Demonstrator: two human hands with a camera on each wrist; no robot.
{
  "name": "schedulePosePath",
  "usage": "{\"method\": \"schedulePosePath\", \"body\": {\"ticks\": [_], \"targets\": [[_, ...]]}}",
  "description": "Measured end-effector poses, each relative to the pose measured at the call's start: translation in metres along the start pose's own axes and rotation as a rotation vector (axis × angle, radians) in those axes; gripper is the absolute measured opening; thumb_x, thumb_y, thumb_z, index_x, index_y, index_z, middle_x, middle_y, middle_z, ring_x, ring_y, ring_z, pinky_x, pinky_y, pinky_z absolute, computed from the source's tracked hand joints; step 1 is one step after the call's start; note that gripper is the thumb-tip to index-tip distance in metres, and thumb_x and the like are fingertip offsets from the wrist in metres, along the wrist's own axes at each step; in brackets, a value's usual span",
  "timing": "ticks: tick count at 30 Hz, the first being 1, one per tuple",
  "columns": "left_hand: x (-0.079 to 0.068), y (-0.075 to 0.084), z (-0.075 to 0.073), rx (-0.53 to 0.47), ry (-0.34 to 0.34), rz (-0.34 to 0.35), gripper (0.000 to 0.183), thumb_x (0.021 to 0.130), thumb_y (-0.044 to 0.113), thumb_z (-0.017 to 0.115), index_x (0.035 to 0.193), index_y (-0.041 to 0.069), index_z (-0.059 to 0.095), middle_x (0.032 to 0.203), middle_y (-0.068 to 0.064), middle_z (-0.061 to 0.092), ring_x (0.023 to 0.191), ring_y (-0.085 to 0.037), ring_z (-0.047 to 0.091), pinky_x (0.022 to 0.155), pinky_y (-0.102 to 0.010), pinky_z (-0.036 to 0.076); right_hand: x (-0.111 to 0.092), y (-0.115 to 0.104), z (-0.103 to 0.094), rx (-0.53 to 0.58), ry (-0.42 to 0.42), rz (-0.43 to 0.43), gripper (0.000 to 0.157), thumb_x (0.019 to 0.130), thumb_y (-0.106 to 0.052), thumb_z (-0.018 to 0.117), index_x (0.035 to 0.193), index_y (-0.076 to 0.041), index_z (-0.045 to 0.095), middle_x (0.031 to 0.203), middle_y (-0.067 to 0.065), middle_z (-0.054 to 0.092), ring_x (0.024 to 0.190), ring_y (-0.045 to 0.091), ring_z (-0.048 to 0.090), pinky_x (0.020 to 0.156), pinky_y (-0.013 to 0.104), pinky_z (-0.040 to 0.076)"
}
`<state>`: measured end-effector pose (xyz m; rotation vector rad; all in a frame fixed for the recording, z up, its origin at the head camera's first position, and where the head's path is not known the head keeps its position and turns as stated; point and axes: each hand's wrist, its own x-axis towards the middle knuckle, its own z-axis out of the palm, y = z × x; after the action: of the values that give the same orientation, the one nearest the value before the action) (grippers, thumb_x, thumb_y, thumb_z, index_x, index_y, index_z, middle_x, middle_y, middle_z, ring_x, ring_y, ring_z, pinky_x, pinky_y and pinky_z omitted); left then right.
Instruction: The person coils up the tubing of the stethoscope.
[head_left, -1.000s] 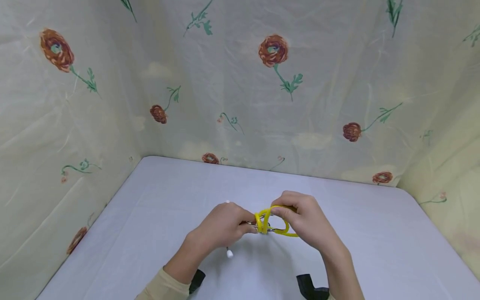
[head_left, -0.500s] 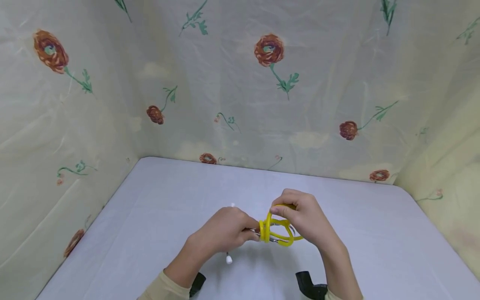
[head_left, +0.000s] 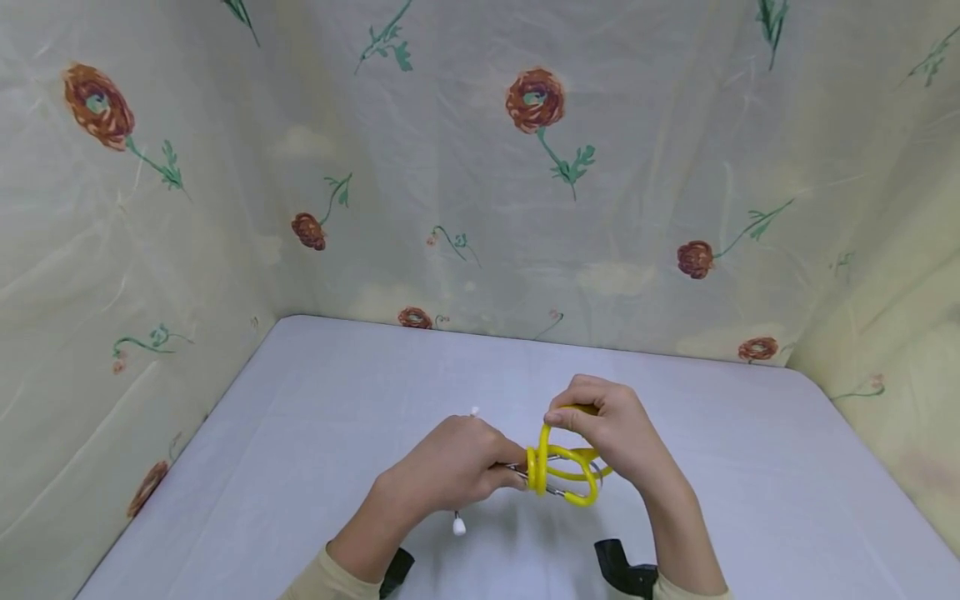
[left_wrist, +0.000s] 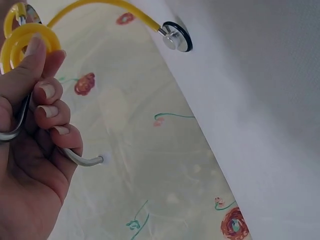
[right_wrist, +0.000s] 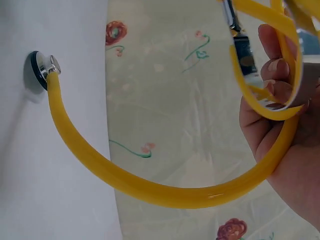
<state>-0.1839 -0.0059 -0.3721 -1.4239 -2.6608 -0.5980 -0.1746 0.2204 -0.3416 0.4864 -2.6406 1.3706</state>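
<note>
A stethoscope with yellow tubing (head_left: 542, 473) is held above the table between both hands. My left hand (head_left: 459, 463) grips its metal ear tubes (left_wrist: 82, 160), thumb pressed by the coil. A white ear tip (head_left: 459, 526) sticks out below that hand. Turns of tubing lie around the stem just beyond the left fingertips. My right hand (head_left: 611, 431) pinches a length of tubing above the yellow loops. From there the tubing curves down to the chest piece (right_wrist: 44, 70), which lies at the white surface in both wrist views. The head view does not show the chest piece.
The white table (head_left: 360, 375) spreads beneath the hands. Flower-printed curtains (head_left: 450, 167) stand behind it and along both sides. Black straps (head_left: 624, 570) sit at the wrists near the front edge.
Both hands and the stethoscope have shifted slightly to the right in the head view. The yellow loops have tilted toward the front, and the pinched tubing stands higher above them.
</note>
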Motion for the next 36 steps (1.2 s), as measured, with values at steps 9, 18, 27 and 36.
{"method": "schedulePosePath", "body": {"ticks": [9, 18, 27, 36], "targets": [[-0.001, 0.003, -0.005, -0.005, 0.02, 0.038, 0.013, 0.088, 0.039, 0.073, 0.094, 0.027, 0.076, 0.083, 0.02, 0.072, 0.056, 0.008, 0.045, 0.056, -0.009, 0.038, 0.002, 0.007, 0.002, 0.004, -0.004, 0.033, 0.01, 0.088, -0.024, 0.075, 0.084, -0.015, 0.077, 0.078, 0.003, 0.06, 0.072, 0.016, 0.052, 0.069, 0.027, 0.047], [-0.002, 0.005, -0.007, -0.002, 0.03, 0.056, 0.013, 0.088, 0.038, 0.073, 0.096, 0.029, 0.076, 0.081, 0.021, 0.071, 0.056, 0.009, 0.044, 0.055, -0.009, 0.037, 0.002, 0.019, -0.001, 0.04, -0.064, 0.07, 0.012, 0.09, -0.026, 0.073, 0.087, -0.015, 0.076, 0.076, 0.002, 0.056, 0.069, 0.017, 0.051, 0.064, 0.028, 0.045], [-0.002, 0.007, -0.009, -0.063, 0.049, 0.082, 0.011, 0.088, 0.038, 0.073, 0.094, 0.029, 0.076, 0.078, 0.022, 0.07, 0.055, 0.012, 0.043, 0.058, -0.009, 0.04, 0.004, 0.025, -0.004, 0.115, -0.125, 0.063, 0.018, 0.092, -0.024, 0.071, 0.087, -0.007, 0.075, 0.074, -0.004, 0.057, 0.067, 0.016, 0.052, 0.063, 0.028, 0.046], [-0.004, 0.009, -0.011, -0.077, 0.106, 0.114, 0.017, 0.087, 0.04, 0.072, 0.099, 0.029, 0.078, 0.081, 0.021, 0.072, 0.058, 0.014, 0.044, 0.063, -0.007, 0.042, 0.004, 0.03, 0.002, 0.161, -0.163, 0.06, 0.026, 0.095, -0.023, 0.067, 0.079, -0.003, 0.07, 0.067, -0.004, 0.051, 0.064, 0.018, 0.051, 0.061, 0.028, 0.043]]}}
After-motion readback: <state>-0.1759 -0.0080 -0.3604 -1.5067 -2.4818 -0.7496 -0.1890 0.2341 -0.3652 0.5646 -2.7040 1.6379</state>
